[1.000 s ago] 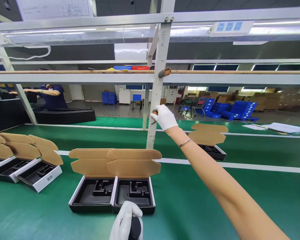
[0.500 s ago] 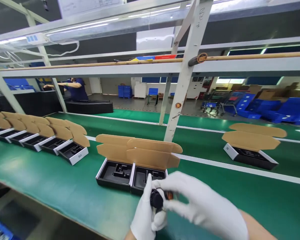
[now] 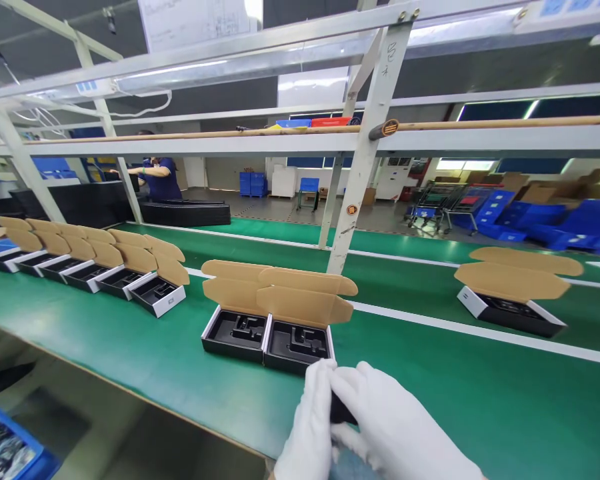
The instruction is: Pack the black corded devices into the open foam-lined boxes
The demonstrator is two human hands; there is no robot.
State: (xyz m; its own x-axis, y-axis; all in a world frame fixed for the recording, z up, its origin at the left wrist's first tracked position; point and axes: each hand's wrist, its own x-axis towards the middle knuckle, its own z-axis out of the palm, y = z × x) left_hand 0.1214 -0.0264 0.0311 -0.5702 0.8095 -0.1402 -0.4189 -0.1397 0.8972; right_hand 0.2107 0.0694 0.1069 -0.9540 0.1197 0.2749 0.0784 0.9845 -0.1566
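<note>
Observed at bottom centre: left gloved hand (image 3: pixel 307 427) and right gloved hand (image 3: pixel 395 427) pressed together, pinching a small black object (image 3: pixel 341 410), mostly hidden by the gloves, just in front of an open box (image 3: pixel 297 350) on the green workbench (image 3: pixel 130 340).

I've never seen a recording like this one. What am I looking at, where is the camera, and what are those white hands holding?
This single view comes from a camera worn on a person's head, looking forward and down, so the white-gloved hands at the bottom are the wearer's own. The left hand and right hand hold a small black object between them. The gloves hide most of it, so I cannot tell what it is. Ahead, on a green work surface, lie two open boxes with brown cardboard lids and black moulded trays. A row of similar boxes lies to the left. A co-worker stands farther back.
</note>
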